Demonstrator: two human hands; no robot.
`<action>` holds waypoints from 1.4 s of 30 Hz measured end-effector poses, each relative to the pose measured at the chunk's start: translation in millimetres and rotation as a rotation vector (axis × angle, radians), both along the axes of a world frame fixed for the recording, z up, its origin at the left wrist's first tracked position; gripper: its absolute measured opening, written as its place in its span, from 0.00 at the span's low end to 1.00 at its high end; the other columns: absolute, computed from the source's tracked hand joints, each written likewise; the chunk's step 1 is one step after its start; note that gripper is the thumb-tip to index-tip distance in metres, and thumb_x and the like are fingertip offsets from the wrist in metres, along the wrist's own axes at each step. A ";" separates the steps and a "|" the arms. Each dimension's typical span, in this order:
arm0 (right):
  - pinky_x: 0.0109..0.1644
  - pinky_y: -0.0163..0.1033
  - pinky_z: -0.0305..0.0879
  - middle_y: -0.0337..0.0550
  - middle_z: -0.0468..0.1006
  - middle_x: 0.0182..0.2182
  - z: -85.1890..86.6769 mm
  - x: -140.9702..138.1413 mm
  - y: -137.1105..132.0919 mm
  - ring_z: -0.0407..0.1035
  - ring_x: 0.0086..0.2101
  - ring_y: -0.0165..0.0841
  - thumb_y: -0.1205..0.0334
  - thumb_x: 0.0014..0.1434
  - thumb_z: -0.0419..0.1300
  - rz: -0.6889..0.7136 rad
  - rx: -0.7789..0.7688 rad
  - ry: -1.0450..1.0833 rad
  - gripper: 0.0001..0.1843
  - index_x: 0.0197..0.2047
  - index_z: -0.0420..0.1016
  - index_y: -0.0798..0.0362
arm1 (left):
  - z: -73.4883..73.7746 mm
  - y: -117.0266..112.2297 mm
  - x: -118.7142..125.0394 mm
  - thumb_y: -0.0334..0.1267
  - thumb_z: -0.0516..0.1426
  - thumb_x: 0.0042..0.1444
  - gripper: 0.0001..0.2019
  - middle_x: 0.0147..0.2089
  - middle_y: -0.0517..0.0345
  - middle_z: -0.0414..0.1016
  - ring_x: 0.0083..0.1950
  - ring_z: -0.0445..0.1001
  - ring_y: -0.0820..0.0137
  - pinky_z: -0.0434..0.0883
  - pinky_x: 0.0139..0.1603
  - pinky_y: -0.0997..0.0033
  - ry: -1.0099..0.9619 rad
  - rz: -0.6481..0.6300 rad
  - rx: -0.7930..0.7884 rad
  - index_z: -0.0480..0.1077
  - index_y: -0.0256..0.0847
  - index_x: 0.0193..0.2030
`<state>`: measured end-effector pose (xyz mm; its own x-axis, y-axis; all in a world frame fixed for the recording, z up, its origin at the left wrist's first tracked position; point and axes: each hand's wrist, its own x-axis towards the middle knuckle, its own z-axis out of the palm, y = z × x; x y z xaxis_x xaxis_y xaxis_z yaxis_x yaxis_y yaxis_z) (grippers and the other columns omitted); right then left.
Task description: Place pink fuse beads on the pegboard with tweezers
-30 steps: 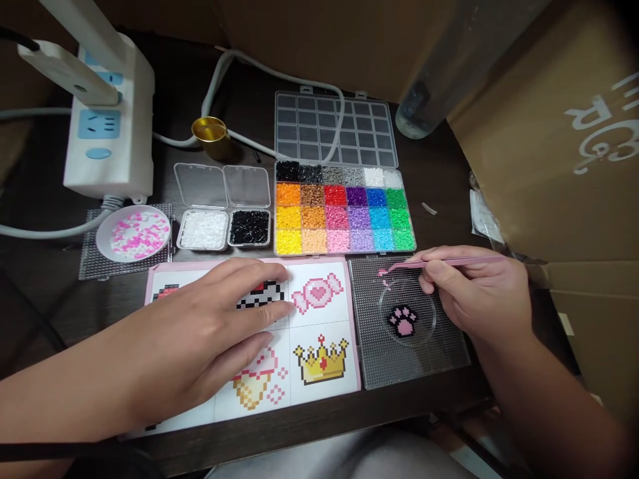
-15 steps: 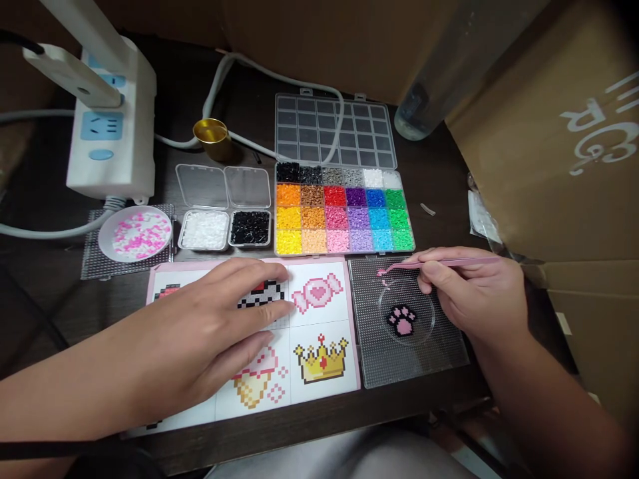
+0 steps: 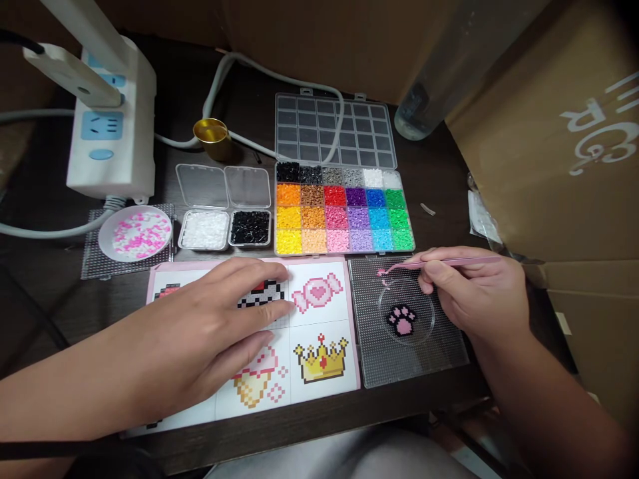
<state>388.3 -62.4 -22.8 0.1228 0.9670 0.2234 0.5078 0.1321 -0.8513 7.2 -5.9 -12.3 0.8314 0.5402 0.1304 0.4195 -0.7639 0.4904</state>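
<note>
My right hand (image 3: 464,286) is closed on pink tweezers (image 3: 449,263), whose tip reaches a few pink beads (image 3: 382,273) near the top left of a clear pegboard (image 3: 414,369). Whether a bead sits between the tips is too small to tell. On that board, inside a clear ring, lies a black and pink paw of beads (image 3: 401,320). My left hand (image 3: 219,326) rests with fingers spread on a pattern sheet (image 3: 324,326) of pixel pictures. The candy and the crown show; the hand partly covers the others.
Behind the sheet stand an open bead case (image 3: 344,209) with many colours, a box of white beads (image 3: 204,230) and a box of black beads (image 3: 250,227). A dish of pink and white beads (image 3: 136,233), a gold cup (image 3: 212,138) and a power strip (image 3: 112,126) are on the left.
The tweezers' tip has shifted very slightly at the pink beads. My left hand stays in place on the sheet.
</note>
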 end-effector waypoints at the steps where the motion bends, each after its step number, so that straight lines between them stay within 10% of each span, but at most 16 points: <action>1: 0.45 0.39 0.86 0.38 0.92 0.32 0.0 -0.1 0.0 0.89 0.35 0.37 0.69 0.70 0.71 0.007 0.003 0.000 0.18 0.27 0.87 0.46 | 0.2 0.4 0.7 0.37 0.54 0.77 0.19 0.72 0.54 0.77 0.71 0.77 0.55 0.82 0.66 0.62 -0.004 -0.003 0.004 0.83 0.55 0.63; 42: 0.43 0.41 0.87 0.34 0.93 0.34 7.1 -6.2 -4.8 0.90 0.35 0.39 0.71 0.65 0.70 -0.035 -0.029 0.004 0.18 0.27 0.88 0.40 | 14.0 2.8 6.5 0.37 0.52 0.79 0.19 0.70 0.45 0.79 0.69 0.79 0.51 0.83 0.62 0.56 0.061 -0.064 0.026 0.85 0.46 0.62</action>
<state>382.1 -67.2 -15.7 0.1575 0.9682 0.1945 0.5080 0.0895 -0.8567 13.7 -3.1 1.8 0.8708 0.4832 0.0914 0.3983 -0.8020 0.4452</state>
